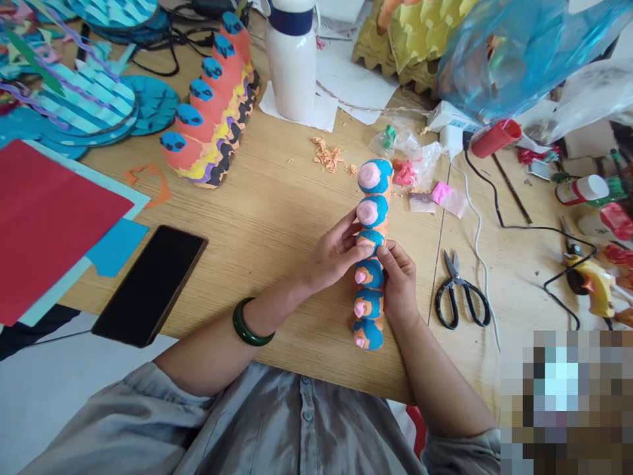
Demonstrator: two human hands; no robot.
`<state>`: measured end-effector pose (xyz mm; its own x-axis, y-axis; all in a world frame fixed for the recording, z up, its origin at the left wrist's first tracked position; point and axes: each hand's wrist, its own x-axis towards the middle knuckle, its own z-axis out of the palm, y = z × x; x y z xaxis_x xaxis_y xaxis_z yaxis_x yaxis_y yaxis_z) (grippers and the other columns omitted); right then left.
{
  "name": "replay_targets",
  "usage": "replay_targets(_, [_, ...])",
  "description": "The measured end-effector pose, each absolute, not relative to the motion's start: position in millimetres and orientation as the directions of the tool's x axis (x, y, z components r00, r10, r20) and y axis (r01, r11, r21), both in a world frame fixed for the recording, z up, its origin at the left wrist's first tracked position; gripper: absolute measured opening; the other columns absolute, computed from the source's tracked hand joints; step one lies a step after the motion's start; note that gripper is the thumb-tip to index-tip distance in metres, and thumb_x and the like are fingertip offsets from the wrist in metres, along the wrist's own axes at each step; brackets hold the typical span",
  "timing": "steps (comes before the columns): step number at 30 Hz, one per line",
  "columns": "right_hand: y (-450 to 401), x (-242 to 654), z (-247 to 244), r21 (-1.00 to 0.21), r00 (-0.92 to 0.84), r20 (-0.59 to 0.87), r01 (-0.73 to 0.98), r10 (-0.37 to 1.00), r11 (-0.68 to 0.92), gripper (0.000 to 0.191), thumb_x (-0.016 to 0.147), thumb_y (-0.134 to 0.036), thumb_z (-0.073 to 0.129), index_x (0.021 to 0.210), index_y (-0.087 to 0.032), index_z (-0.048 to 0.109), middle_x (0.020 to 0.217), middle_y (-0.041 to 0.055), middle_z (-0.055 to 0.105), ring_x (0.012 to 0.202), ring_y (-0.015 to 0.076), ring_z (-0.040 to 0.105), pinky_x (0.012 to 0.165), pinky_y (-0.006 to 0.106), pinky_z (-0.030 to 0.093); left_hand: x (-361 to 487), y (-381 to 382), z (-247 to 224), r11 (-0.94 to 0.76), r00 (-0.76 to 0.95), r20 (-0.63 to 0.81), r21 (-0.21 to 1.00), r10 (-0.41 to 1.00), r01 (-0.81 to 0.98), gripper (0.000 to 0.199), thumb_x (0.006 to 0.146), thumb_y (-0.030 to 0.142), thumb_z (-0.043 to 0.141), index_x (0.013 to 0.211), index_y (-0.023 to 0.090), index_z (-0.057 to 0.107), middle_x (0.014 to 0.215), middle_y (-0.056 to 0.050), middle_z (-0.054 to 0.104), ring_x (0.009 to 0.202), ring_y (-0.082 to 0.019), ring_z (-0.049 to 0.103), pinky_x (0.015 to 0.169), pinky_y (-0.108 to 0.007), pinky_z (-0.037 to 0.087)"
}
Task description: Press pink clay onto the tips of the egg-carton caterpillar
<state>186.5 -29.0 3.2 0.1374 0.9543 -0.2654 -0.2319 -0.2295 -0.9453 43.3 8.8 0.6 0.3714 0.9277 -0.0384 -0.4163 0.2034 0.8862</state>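
A row of egg-carton cups (376, 212), painted blue and orange with pink clay on each bump, stands lengthwise between my hands. My left hand (341, 251) grips its left side, the thumb pressing on the pink clay of the third bump. On the other side, my right hand (399, 274) holds the strip with thumb and fingers near its middle. The two far bumps carry wide, flattened pink patches, while the nearer ones bear small pink lumps. Open-bladed scissors (459, 290) with black handles lie to the right of my right hand.
A red-orange painted egg-carton strip (208, 119) sits at the back left. Near it are a white bottle (291, 66) and orange scraps (327, 156). A phone (151, 284) and coloured paper (54, 224) lie left. Clay packets (448, 196), cables and a yellow glue gun (596, 284) occupy the right.
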Motion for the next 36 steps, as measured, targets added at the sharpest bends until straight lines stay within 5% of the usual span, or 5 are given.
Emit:
replay_targets(4, [-27,188,2,-0.945,0.144,-0.272,-0.226,0.951,-0.236,0.029,0.084,-0.052,0.081,0.08,-0.025,0.071,0.076,-0.003,0.068,0.064,0.0131,0.053,0.06,0.028,0.045,41,12,1,0.241,0.41,-0.054,0.874,0.91,-0.421,0.04,0.089,0.039,0.076,0.127,0.028,0.068,0.115,-0.004,0.074,0.118,-0.026,0.067,0.103,-0.037,0.052])
replay_targets(10, [-23,192,3,-0.902,0.126,-0.324,-0.342,0.938,-0.265,0.032,0.084,-0.054,0.078,0.078,-0.025,0.067,0.07,-0.004,0.059,0.06,0.0133,0.047,0.057,0.03,0.041,40,18,-5,0.323,0.488,-0.041,0.797,0.872,-0.511,0.058,0.083,0.051,0.083,0.136,0.035,0.066,0.129,-0.002,0.074,0.132,-0.03,0.064,0.11,-0.042,0.051])
replay_targets(18, [-20,191,5,-0.809,0.015,-0.409,-0.469,0.912,-0.355,0.034,0.08,-0.054,0.082,0.083,-0.022,0.068,0.069,-0.0043,0.058,0.059,0.0118,0.047,0.054,0.029,0.04,47,15,-5,0.252,0.316,-0.107,0.849,0.943,-0.465,0.062,0.073,0.042,0.095,0.126,0.022,0.068,0.121,-0.007,0.077,0.116,-0.027,0.072,0.107,-0.047,0.056])
replay_targets(32, [-23,195,1,-0.902,0.082,-0.276,-0.365,0.958,-0.229,0.03,0.081,-0.049,0.084,0.077,-0.023,0.07,0.069,-0.0039,0.062,0.061,0.0115,0.05,0.057,0.026,0.042,41,18,-9,0.333,0.463,-0.068,0.787,0.884,-0.52,0.043,0.079,0.037,0.091,0.116,0.028,0.073,0.11,-0.002,0.077,0.121,-0.026,0.069,0.117,-0.05,0.047])
replay_targets(36, [-23,195,3,-0.908,0.09,-0.265,-0.358,0.96,-0.217,0.029,0.08,-0.05,0.085,0.075,-0.024,0.072,0.067,-0.0039,0.061,0.061,0.0121,0.05,0.055,0.025,0.04,39,19,-7,0.355,0.487,-0.063,0.765,0.871,-0.537,0.048,0.081,0.049,0.087,0.121,0.026,0.072,0.112,-0.004,0.076,0.117,-0.026,0.07,0.111,-0.047,0.05])
